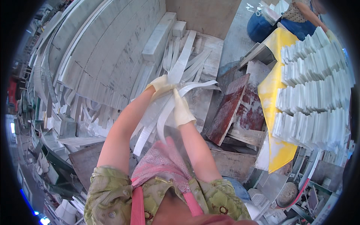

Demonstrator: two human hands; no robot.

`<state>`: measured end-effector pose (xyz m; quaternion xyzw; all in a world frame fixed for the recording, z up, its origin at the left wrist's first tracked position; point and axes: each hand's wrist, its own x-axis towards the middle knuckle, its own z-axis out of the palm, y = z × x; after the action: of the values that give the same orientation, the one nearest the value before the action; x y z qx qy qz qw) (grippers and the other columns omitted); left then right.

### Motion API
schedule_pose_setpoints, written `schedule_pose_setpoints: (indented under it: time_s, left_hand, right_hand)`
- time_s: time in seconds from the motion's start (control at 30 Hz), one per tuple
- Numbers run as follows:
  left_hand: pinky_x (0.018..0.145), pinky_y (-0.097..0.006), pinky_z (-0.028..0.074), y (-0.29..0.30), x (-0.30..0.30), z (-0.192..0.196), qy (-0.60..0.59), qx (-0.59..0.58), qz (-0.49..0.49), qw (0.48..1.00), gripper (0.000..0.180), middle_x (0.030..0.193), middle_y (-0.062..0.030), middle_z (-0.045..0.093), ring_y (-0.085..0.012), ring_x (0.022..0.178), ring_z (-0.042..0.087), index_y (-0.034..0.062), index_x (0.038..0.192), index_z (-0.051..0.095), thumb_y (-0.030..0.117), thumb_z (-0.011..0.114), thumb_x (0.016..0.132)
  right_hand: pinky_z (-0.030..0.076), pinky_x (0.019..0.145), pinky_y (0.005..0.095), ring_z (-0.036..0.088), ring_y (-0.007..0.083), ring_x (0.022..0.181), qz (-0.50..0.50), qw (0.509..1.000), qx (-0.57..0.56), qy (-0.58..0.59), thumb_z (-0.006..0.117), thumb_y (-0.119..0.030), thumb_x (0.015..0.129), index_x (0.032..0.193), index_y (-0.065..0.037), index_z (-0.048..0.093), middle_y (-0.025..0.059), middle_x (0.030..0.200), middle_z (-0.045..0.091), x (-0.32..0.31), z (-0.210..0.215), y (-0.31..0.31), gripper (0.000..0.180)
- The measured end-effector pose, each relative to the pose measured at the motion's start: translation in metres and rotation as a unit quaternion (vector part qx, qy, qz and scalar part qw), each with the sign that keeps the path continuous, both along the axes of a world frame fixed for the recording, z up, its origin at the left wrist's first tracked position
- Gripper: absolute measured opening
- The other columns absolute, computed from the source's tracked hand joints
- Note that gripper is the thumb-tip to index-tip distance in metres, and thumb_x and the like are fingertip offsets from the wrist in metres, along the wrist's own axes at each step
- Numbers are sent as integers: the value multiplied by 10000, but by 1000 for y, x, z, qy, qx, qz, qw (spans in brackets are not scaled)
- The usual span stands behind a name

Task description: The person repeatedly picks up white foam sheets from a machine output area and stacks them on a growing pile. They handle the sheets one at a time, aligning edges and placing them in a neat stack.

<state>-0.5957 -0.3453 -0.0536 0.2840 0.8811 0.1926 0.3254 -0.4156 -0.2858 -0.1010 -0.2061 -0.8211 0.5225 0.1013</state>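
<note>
Pale gloves cover both of my hands, which are close together in the middle of the head view. My left hand [160,84] is closed at the edge of a bunch of white strips, where a long straight strip [183,60] runs away from me. Just to its right, my right hand [182,111] is closed around a curved white strip [198,84]. One end of that strip bends off to the right, and the other hangs toward my apron. Below my hands, more strip ends [142,139] fan out toward me. My fingertips are partly hidden among the strips.
Long stacked whitish slabs [101,52] rise on the left, with a pale block [159,35] beside them. Loose strips [197,63] lie on a dusty board. Reddish-brown boards [228,108] lean at right, near a yellow sheet [275,93] and rows of white pieces [311,90]. Another person [300,17] is at far right.
</note>
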Motion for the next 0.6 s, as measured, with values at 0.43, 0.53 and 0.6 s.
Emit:
schedule_pose_setpoints:
  time_s: [0.43, 0.53, 0.6]
  left_hand:
    - [901, -389, 526, 130, -130, 291, 136, 132, -219, 957, 691, 1203, -170, 705, -311, 1087, 673, 43, 1208, 701, 565, 738, 757]
    - [900, -387, 527, 156, -132, 336, 140, 146, -266, 942, 679, 1199, -162, 708, -301, 1086, 675, 49, 1203, 708, 560, 739, 758]
    - [899, -386, 527, 178, -137, 341, 132, 138, -287, 939, 670, 1197, -157, 710, -294, 1085, 676, 52, 1200, 712, 557, 740, 760]
  right_hand:
    - [452, 1108, 449, 556, 305, 1281, -67, 778, -475, 406, 506, -251, 1043, 1405, -52, 531, 161, 1395, 572, -193, 221, 125, 414]
    - [453, 1094, 405, 580, 289, 1248, -46, 791, -329, 514, 486, -193, 1037, 1375, -27, 550, 166, 1364, 597, -200, 284, 166, 382]
    - [406, 1126, 392, 620, 267, 1176, -53, 835, -84, 541, 416, -269, 1056, 1336, -4, 578, 169, 1298, 634, -218, 327, 200, 418]
